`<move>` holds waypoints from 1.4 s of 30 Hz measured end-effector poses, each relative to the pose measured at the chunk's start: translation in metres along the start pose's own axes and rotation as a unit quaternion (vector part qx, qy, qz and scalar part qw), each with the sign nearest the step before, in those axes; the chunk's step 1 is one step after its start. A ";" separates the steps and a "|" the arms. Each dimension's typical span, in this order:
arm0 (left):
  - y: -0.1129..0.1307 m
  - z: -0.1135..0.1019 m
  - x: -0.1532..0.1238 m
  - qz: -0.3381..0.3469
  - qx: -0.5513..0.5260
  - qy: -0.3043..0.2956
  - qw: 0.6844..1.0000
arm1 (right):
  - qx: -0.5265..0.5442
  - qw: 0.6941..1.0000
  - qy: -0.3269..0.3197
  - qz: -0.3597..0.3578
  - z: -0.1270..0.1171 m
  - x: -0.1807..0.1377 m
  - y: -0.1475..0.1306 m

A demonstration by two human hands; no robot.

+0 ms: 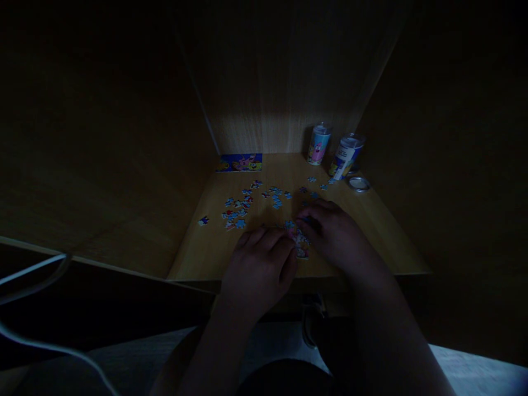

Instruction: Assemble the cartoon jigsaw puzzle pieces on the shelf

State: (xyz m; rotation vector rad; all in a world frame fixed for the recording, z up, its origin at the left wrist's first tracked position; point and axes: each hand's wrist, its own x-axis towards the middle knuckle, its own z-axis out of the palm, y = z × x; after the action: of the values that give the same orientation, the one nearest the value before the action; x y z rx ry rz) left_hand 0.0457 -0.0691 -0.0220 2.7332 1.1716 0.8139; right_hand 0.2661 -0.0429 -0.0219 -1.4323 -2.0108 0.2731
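A partly joined section of a jigsaw puzzle [302,252] lies near the front edge of the wooden surface, its left part covered by my fingers. My left hand [262,261] rests over that section, fingers curled and thumb against it. From the right, my right hand [330,231] reaches in with thumb and forefinger pinched at the section's upper edge. A light blue puzzle piece [289,224] shows at those fingertips; the dim light blurs its outline. Beyond my hands, several loose puzzle pieces [240,224] lie scattered, mostly light blue.
Two printed clear-lidded cans, one pink and blue [319,146] and one dark blue [345,158], stand at the back right. A round lid [359,184] lies beside them. A cartoon picture sheet [243,163] lies at the back left. Wooden walls enclose three sides.
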 end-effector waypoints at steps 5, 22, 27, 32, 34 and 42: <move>0.001 -0.001 0.001 0.000 -0.001 -0.001 1.000 | 0.000 1.000 0.001 -0.002 0.001 -0.001 0.002; 0.002 -0.001 0.001 -0.004 -0.001 -0.003 1.000 | 0.001 1.000 -0.007 -0.006 0.002 -0.001 0.006; 0.001 0.000 0.000 -0.001 -0.002 0.002 1.000 | 0.001 1.000 -0.006 -0.004 0.001 -0.001 0.005; 0.001 0.000 0.000 -0.003 0.001 0.003 1.000 | 0.000 1.000 -0.007 -0.004 0.001 -0.001 0.005; 0.002 -0.001 0.000 -0.004 0.000 0.000 1.000 | 0.000 1.000 -0.008 -0.007 0.001 -0.001 0.006; 0.002 -0.001 0.000 -0.003 0.000 -0.003 1.000 | -0.003 1.000 -0.005 -0.004 0.002 -0.001 0.005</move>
State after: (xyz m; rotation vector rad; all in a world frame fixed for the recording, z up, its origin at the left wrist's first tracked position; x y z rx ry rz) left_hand 0.0464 -0.0704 -0.0205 2.7290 1.1795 0.8031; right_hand 0.2693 -0.0415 -0.0264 -1.4277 -2.0262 0.2713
